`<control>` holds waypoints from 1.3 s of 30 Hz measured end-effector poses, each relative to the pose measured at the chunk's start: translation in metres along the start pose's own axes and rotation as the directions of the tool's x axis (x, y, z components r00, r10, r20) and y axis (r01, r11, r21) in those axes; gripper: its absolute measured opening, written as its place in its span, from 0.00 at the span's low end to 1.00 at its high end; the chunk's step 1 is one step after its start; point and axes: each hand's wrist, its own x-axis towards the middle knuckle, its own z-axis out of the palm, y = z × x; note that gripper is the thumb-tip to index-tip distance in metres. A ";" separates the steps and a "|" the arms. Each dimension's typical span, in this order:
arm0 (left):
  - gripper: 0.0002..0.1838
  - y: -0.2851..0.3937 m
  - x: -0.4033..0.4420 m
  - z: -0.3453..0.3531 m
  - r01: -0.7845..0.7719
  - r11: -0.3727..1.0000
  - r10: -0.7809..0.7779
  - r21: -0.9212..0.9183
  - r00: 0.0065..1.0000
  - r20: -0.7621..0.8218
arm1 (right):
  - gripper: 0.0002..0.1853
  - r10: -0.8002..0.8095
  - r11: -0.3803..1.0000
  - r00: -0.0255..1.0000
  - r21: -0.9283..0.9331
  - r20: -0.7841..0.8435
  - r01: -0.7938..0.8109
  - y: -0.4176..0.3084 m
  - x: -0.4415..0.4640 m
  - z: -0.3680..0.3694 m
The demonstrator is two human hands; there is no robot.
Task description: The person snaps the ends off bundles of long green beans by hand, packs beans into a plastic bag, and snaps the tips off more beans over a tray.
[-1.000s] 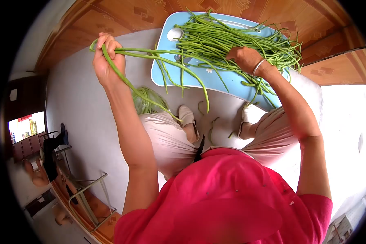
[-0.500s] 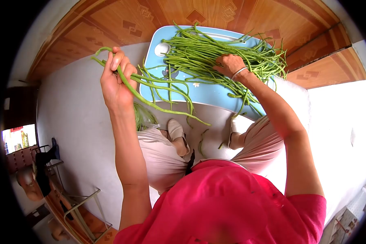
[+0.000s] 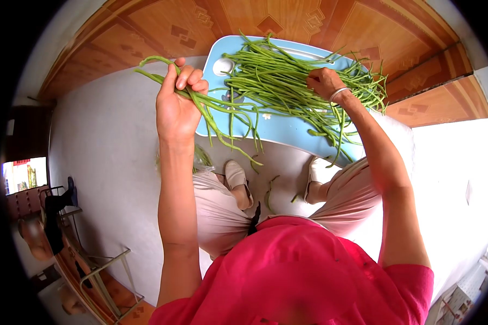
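Several long green beans hang from my left hand, whose fingers are closed around them to the left of a small blue table. Their lower ends trail over the table's near edge. A big heap of long beans covers most of the tabletop, lying roughly lengthwise. My right hand, with a silver bangle at the wrist, is at the right part of this heap. Its fingers are curled down against the beans, and their tips are hidden, so I cannot make out what they grip.
Bean scraps lie on the pale floor between my shoes. A clear plastic bag with green beans is beside my left leg. Patterned wooden panels stand behind the table. A metal-framed seat and another person's legs are at far left.
My left hand has moved right, closer to the table, with its beans. My right hand has shifted to the right along the heap, its fingers more curled.
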 end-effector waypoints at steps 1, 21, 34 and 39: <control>0.11 0.000 0.002 -0.005 0.044 0.996 -0.040 -0.072 0.997 0.062 | 0.13 0.020 1.000 1.000 0.018 0.011 -0.020 -0.002 0.000 -0.003; 0.12 -0.066 0.008 -0.010 0.117 0.955 -0.096 0.271 0.991 -0.089 | 0.15 -0.023 0.806 0.995 0.587 -0.095 0.075 -0.063 -0.032 -0.071; 0.18 -0.077 0.018 0.004 0.052 0.955 -0.055 0.292 0.999 0.001 | 0.14 -0.159 0.908 0.986 0.400 0.051 0.126 -0.118 -0.060 -0.034; 0.19 -0.073 0.016 0.006 0.023 0.953 -0.022 0.301 1.000 -0.007 | 0.14 -0.233 0.899 0.967 0.402 0.105 0.173 -0.120 -0.060 -0.031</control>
